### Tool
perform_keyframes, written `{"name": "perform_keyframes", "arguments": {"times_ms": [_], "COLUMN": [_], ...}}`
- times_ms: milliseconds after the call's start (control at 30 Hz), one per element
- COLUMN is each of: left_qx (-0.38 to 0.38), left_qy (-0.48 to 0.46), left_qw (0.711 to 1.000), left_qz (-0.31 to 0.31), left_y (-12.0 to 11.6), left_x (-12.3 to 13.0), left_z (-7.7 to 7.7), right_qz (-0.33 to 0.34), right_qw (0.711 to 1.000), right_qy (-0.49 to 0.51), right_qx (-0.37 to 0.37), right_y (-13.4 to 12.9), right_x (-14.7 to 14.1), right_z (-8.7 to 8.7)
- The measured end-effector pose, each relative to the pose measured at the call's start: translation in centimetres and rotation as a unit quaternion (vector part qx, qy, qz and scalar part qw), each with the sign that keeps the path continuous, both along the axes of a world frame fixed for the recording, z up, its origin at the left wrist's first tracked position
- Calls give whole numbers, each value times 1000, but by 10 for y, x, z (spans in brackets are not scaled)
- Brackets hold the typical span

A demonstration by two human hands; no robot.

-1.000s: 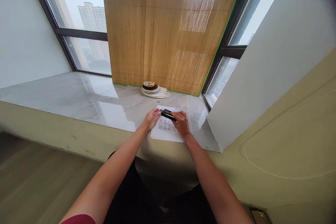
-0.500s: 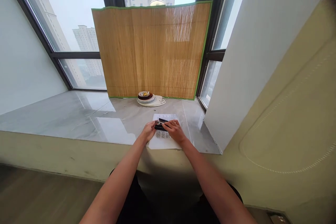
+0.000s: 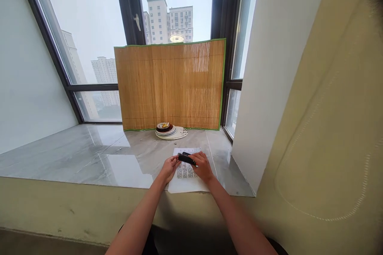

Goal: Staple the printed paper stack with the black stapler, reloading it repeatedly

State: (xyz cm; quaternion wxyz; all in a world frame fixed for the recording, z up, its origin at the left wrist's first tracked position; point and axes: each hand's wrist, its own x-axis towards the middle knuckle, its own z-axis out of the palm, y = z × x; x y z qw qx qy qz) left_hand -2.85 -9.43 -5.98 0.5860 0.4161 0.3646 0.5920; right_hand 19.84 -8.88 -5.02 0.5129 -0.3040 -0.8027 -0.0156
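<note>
A black stapler (image 3: 187,159) is held between my two hands, above printed paper (image 3: 185,183) on the grey marble sill. My right hand (image 3: 202,167) wraps round its right end, fingers closed. At its left end, the closed fingers of my left hand (image 3: 170,167) pinch the tip. The paper lies near the sill's front edge, its text partly covered by the stapler and my right hand.
Behind the paper, a stack of plates (image 3: 166,130) stands on the marble sill (image 3: 74,155). A bamboo mat (image 3: 170,87) with green edging leans upright against the window. A white wall edge (image 3: 260,87) rises at the right.
The view has tilted up, so everything sits lower. The stapler looked spread open before; now its arms are closer together and it slants down to the right. My right hand has turned with it.
</note>
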Motion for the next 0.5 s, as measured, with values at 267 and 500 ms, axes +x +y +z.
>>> {"name": "perform_keyframes", "arguments": {"times_ms": [267, 500], "left_qx": [17, 67], "left_qy": [45, 124], "left_qw": [997, 990], "left_qz": [52, -12], "left_y": [-8, -24], "left_x": [10, 23], "left_z": [6, 16], "right_qz": [2, 2], "right_qw": [958, 953], "right_qy": [122, 103], "right_qx": [-259, -283], "right_y": [14, 10], "right_x": [14, 12], "right_z": [2, 6]}}
